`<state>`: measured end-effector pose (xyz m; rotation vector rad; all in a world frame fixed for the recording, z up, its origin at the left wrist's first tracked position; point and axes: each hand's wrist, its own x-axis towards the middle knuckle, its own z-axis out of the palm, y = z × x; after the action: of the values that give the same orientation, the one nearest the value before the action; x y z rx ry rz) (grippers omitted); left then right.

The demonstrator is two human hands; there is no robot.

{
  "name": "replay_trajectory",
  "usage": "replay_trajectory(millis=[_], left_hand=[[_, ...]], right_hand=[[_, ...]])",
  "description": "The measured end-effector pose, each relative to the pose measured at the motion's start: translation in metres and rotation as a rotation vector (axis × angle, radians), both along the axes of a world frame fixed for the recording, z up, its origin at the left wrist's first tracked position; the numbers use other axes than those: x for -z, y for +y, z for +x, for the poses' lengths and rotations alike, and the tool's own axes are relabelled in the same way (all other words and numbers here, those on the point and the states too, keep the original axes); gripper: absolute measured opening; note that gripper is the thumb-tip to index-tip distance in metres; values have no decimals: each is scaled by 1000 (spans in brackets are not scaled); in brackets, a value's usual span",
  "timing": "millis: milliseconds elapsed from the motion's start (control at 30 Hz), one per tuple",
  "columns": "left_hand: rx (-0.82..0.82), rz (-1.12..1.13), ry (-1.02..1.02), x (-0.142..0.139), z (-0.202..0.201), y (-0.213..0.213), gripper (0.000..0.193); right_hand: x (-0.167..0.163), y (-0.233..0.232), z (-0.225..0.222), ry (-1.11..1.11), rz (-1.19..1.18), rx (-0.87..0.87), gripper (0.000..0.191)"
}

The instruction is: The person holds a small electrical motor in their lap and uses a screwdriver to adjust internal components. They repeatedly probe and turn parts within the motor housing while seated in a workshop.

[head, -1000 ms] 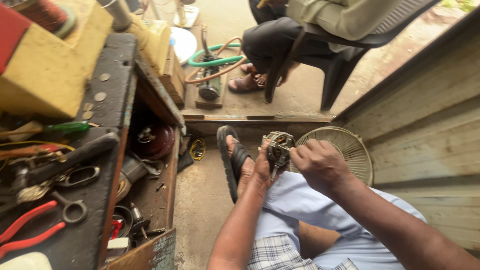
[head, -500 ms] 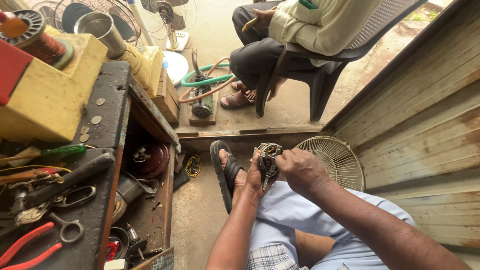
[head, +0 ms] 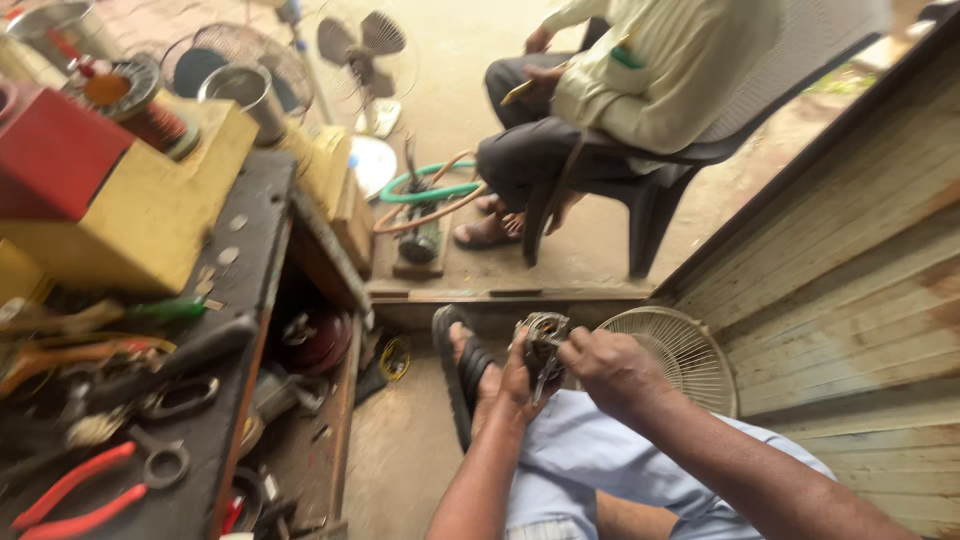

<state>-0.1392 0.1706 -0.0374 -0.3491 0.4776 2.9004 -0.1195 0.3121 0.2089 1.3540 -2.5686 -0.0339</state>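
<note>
Motor part, a small grey metal piece with wound wire and shiny edges, sits between my two hands above my knees, over the concrete floor; finer detail is too small to tell. From the left: the workbench carries red-handled pliers, dark scissors, a yellow box and a red block, with a spool of copper wire and a metal cup on the box. Below the bench edge lies an open drawer of dark parts. My sandalled foot rests on the floor just left of the part. My left hand is curled under the part, fingers closed on its lower side. My right hand closes on it from the right, thumb and fingertips pinching its upper edge. A round fan guard leans against the wooden wall just behind my right hand. Farther off, another person sits on a dark plastic chair, with a green hose and a standing fan to their left.
</note>
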Motion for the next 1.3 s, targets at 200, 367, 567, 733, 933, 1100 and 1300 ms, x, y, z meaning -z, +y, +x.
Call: replay_trajectory(millis=[200, 367, 567, 733, 933, 1100, 1300], left_hand=[[96, 51, 39, -24, 2, 11, 48], [96, -20, -5, -24, 5, 3, 56], [73, 8, 8, -3, 2, 1, 58], [102, -107, -30, -11, 4, 2, 64], [86, -65, -95, -11, 5, -1, 61], [72, -21, -154, -13, 4, 1, 58], [50, 54, -35, -2, 0, 2, 46]], right_hand=[[-1, 20, -11, 333, 48, -212, 11], [7, 12, -15, 308, -41, -269, 10], [7, 14, -17, 85, 129, -76, 6], [5, 4, -13, -277, 5, 242, 19], [11, -2, -6, -167, -34, 201, 8], [10, -1, -6, -83, 29, 113, 9], [9, 3, -14, 35, 51, -99, 10]])
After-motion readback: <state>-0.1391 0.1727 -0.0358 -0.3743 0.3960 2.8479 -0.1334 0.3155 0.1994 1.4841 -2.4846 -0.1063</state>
